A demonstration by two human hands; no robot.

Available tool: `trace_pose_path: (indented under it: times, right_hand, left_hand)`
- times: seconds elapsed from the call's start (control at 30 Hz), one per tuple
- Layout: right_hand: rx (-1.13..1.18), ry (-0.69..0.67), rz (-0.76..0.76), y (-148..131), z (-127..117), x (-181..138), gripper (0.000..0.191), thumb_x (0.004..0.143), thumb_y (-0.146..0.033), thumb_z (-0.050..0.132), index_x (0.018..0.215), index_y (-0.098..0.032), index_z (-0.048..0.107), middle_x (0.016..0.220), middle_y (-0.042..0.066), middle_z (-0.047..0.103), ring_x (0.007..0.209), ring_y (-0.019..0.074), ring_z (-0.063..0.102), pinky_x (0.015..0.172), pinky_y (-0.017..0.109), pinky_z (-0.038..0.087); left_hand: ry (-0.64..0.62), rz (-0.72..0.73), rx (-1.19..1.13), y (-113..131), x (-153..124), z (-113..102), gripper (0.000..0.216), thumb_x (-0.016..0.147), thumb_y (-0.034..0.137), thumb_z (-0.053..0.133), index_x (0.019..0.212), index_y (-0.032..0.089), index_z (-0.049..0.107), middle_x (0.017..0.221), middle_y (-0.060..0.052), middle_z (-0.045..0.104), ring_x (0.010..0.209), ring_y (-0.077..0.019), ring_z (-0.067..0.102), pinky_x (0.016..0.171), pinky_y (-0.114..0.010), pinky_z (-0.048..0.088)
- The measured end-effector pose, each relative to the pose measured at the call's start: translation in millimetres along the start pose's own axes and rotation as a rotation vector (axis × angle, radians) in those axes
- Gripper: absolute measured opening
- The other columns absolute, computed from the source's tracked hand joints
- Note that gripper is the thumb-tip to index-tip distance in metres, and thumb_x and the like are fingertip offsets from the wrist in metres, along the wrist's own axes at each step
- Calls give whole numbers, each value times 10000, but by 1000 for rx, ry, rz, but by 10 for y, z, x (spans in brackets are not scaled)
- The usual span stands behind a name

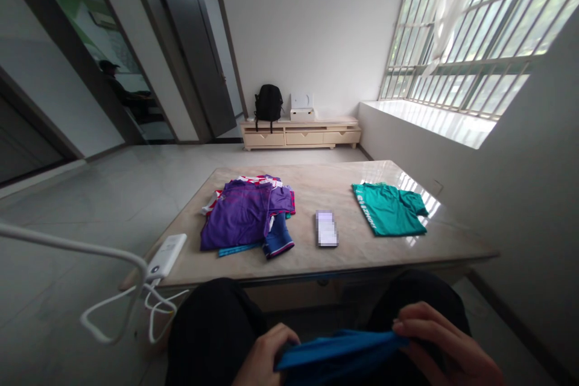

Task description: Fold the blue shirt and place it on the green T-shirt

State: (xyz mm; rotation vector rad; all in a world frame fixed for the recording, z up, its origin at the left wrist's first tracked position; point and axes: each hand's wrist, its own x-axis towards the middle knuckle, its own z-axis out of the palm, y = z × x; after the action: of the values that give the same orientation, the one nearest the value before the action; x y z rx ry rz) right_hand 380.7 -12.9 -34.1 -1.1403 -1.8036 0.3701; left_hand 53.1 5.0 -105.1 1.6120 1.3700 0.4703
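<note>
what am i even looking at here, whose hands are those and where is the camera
This is a single picture from a camera worn on a person's head, looking forward and down. There is no machine. The person sits at a pale marble-topped table, knees in dark trousers. At the bottom edge are their own bare hands: the left hand and the right hand each grip one end of a bright blue cloth garment over the lap. On the table lie a pile of purple and patterned clothes, a flat green T-shirt, a small blurred-out rectangular thing and a white power bank with cables. Another person sits beyond the left doorway.
</note>
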Motion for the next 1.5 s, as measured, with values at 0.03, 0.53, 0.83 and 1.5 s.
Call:
trace_pose_path:
  times: [0.03,0.53,0.83,1.5]
  right_hand:
    - [-27,12,4,22,-18,-3,115,880,-289,766,991,-318,760,988,-28,765,823,123,772,770,87,572]
    - [-196,-16,23,118,-225,-4,188,931,-476,691,969,-320,790,966,-16,781,803,122,794,751,69,576]
    - [-170,-167,63,282,-207,-161,162,935,-310,678,1065,-309,775,1025,21,750,874,150,778,770,124,595]
    - [-71,-435,359,322,-129,-249,196,982,-336,545,890,-259,700,835,-18,736,754,152,731,687,175,571]
  left_hand:
    - [-24,-32,-53,13,-23,-52,277,720,109,617,953,181,749,894,-20,714,788,-185,624,697,-253,448]
    - [114,-172,-504,389,-315,-431,321,752,365,702,945,135,815,828,-81,761,450,-110,589,410,-189,407]
    - [92,104,-414,295,-321,-497,232,838,371,737,956,203,845,1013,-104,781,857,-231,731,743,-283,594]
    - [291,337,232,-91,-323,-331,324,943,190,632,1204,322,770,1158,2,808,1042,-216,775,976,-208,568]
